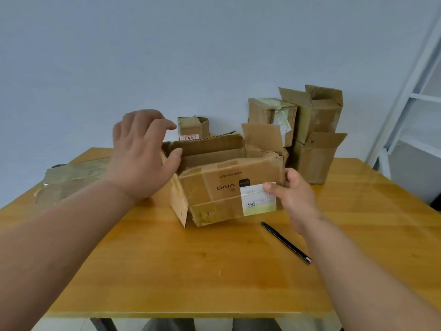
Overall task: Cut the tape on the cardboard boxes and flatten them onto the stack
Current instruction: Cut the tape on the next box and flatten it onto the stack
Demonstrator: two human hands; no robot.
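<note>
Fingers (274, 187) of my right hand (292, 199) curl round the right end of the open box (214, 187), thumb on its white label (259, 199). My left hand (140, 158) is spread wide with straight fingers, hanging over the box's left corner. It grips nothing; the thumb looks to be touching a back flap.

This box sits in the middle of the desk (191, 271). Its top flaps stand up and its left side flap (179, 204) hangs loose. The flat stack (71, 180) lies to the left, partly behind my arm.

What could go wrong? If I push down hard while some tape still holds, the cardboard may rip or the box may slide away from me. I hold only one end, so it could twist.

A black pen-like tool (286, 242) lies just beside my right wrist. I could knock it and it might roll toward the near edge. More boxes (310, 134) stand close behind on the right, so that side is tight. Left and front have more room to swing the box over.
</note>
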